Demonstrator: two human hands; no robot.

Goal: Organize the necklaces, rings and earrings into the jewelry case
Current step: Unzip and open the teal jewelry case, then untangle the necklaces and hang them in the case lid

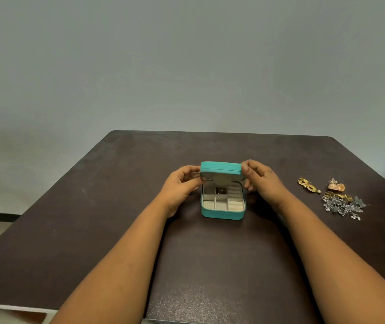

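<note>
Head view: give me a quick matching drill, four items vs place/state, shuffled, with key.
Items
1. lid
2. jewelry pile
3. dark piece
4. gold earring

Place/state
A. in a back compartment of the case
B. held part open by left hand and right hand
C. on table, far right
D. lying just left of the pile

Pairs: 1-B, 2-C, 3-A, 4-D
</note>
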